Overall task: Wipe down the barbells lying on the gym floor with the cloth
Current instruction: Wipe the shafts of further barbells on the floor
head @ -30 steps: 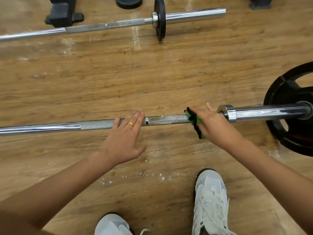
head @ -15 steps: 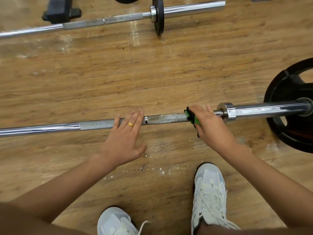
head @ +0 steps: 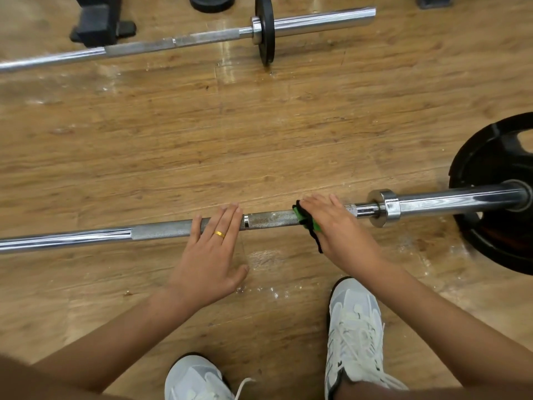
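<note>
**Head view: cloth pressed onto the near barbell, both hands on the shaft**

Two barbells lie roughly parallel on the wooden gym floor (head: 259, 125). The near barbell (head: 271, 220) runs from the left edge to a large black weight plate (head: 490, 157) at the right, which sits on the bar's chromed sleeve (head: 461, 199) outboard of the collar (head: 385, 207).

The left hand (head: 210, 255) is flat and relaxed. Its straight fingers lie across the knurled part of the shaft, the thumb is spread toward the floor, and a gold ring (head: 220, 234) shows on one finger.

The right hand (head: 340, 226) lies over the shaft between the left hand and the collar. Its fingers are extended across the bar and press a green-and-black cloth (head: 307, 223) against the metal. Only the cloth's left edge shows from under the palm, draped over the bar and hanging toward the floor. The thumb is hidden.

The far barbell (head: 173, 43) lies well apart at the top of the frame, carrying a small black plate (head: 265, 33). A loose black disc (head: 212, 2) and a black block (head: 101, 23) sit beyond it.

White specks (head: 259, 290) dot the floor below the near bar. Two white sneakers (head: 356, 321) show at the bottom edge.
</note>
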Demonstrator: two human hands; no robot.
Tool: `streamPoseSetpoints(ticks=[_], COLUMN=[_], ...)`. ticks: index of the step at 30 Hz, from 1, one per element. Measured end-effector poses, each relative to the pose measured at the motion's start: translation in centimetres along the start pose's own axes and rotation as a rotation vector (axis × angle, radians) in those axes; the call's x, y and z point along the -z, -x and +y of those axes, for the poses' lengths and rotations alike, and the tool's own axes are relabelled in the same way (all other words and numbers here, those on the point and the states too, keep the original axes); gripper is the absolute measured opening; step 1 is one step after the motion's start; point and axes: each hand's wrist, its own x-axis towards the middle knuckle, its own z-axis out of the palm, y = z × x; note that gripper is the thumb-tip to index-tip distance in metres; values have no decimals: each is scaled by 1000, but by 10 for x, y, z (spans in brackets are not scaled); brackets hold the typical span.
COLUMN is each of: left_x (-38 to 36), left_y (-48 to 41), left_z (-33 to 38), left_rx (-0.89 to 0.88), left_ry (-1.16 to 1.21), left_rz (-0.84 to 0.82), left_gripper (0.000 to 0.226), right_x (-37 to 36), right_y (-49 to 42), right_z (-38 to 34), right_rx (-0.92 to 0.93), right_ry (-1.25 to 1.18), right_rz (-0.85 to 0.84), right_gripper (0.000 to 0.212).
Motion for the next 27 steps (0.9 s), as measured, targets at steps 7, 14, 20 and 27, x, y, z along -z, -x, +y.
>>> streamPoseSetpoints(ticks=[7,14,20,27], left_x=[-4,-6,-7,-5], left_y=[10,23,27,36], left_z=[18,11,22,11], left_rx=[41,-24,32,-38], left_ry=[-34,9,38,29], left_rz=[13,7,-6,13], left_gripper=[102,100,104,101], right_x=[-14,-4,-28,-22], right_y=[5,8,8,19], right_z=[-24,-22,-46,-41], right_rx=[-35,-29,117,109], right_ry=[-58,-19,-20,41], right_rz=[80,64,34,99], right_gripper=[61,59,60,74])
